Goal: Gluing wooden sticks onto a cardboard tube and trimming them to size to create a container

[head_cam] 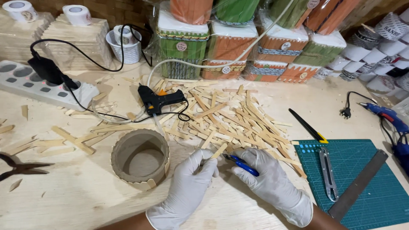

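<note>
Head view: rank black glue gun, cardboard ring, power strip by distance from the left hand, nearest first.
From the left hand:
1. Cardboard ring, just to its left on the table.
2. Black glue gun, up beyond the ring by the stick pile.
3. Power strip, far left rear.

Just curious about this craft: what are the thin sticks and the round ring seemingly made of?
Sticks: pale, matte, flat strips, probably bare wood. Ring: grey-brown with a thick, dull wall, likely cardboard tube, with similar pale strips along its lower edge.
</note>
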